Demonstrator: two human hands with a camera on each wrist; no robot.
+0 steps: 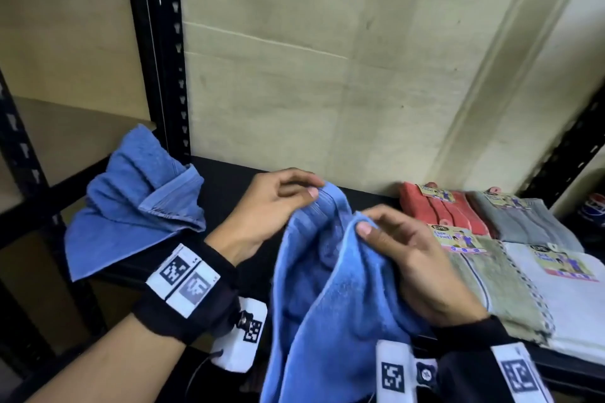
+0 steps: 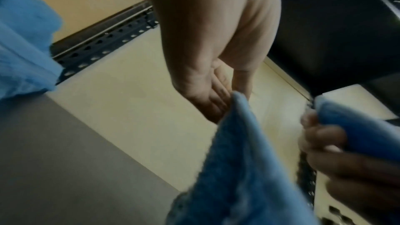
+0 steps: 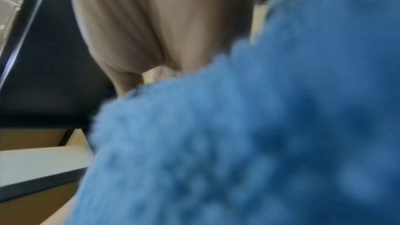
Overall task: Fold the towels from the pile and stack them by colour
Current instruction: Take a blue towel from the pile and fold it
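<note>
2 blue towels show: one lies crumpled at the left end of the black shelf, the other hangs in front of it. The left hand and right hand each pinch its top edge, grip closed on cloth. 4 packaged towels lie at the right: red, grey, green, white, seen only by the head camera. The right wrist view is mostly blurred blue cloth.
</note>
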